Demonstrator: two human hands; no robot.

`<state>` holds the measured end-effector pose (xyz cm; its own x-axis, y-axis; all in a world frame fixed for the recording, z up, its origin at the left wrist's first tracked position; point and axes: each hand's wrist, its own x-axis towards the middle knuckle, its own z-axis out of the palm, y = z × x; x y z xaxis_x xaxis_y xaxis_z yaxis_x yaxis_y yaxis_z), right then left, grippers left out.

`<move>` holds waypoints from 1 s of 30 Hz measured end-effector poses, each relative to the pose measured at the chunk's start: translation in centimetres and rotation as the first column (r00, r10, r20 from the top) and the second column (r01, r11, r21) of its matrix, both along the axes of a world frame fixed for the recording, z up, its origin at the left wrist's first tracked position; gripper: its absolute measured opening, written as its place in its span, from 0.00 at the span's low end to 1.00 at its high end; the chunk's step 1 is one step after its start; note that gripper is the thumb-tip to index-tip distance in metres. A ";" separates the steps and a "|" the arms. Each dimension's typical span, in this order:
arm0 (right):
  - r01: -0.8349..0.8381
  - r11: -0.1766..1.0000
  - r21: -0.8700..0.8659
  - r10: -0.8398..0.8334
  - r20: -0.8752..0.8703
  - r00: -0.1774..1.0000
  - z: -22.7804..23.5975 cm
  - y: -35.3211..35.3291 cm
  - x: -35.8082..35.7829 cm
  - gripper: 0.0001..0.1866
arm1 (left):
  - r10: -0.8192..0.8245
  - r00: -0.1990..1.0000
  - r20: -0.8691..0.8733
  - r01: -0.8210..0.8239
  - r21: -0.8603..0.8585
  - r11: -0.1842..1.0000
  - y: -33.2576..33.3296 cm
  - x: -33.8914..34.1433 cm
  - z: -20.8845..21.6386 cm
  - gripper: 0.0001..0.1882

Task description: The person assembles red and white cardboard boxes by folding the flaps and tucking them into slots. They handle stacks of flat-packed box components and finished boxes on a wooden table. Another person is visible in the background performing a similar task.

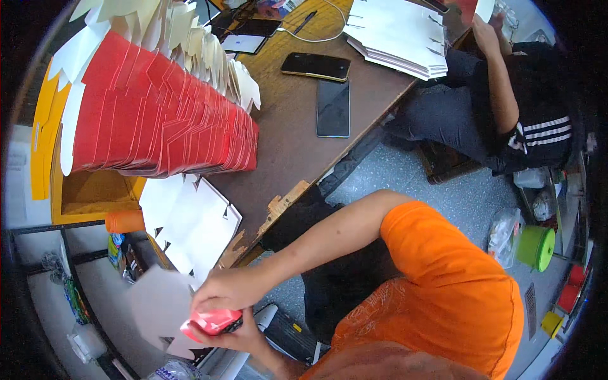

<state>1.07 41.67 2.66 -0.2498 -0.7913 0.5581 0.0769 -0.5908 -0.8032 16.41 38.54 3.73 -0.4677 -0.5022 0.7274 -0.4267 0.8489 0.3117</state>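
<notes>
Both my hands are at the lower left, closed round a die-cut card blank [155, 310] with a white inside and a red printed face. My right hand [231, 288] grips it from above, fingers bent over the red part. From below, my left hand [244, 339] pinches the same red part, which looks bent or folded. The blank's pale flap is smeared by motion. Flat white blanks [190, 221] with slotted edges lie at the table edge just beyond. Behind them rises a tall stack of red cartons [158, 114] with cream flaps.
Two phones [333, 107] and a pile of white blanks [399, 31] lie on the brown table [278, 139], whose edge is chipped. At the top right a seated person's hand [486, 38] holds a red and white card. A green bucket [536, 248] stands at right.
</notes>
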 end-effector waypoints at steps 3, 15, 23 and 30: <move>-0.090 0.990 0.105 0.096 -0.053 0.994 -0.5 0.3 -0.2 0.17 | 0.019 0.998 0.065 -0.017 -0.032 0.999 0.4 0.3 0.3 0.49; -0.298 0.791 0.534 0.327 0.042 0.944 -1.6 -1.1 -2.9 0.44 | -0.428 0.811 0.399 0.219 0.472 0.854 0.7 2.0 2.6 0.42; -0.429 0.794 0.431 0.436 0.089 0.896 -3.9 -3.0 -3.0 0.09 | -0.553 0.794 0.254 0.359 0.538 0.763 -0.2 3.6 3.5 0.41; -0.416 0.827 0.377 0.448 0.004 0.894 -2.7 -1.5 -2.5 0.10 | -0.563 0.818 0.114 0.379 0.630 0.678 -1.0 5.0 2.3 0.43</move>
<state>-1.48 40.18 -0.05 0.1983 -0.9557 0.2174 0.1813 -0.1822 -0.9664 21.39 37.49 6.03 -0.8874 -0.4205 0.1891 -0.1621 0.6685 0.7258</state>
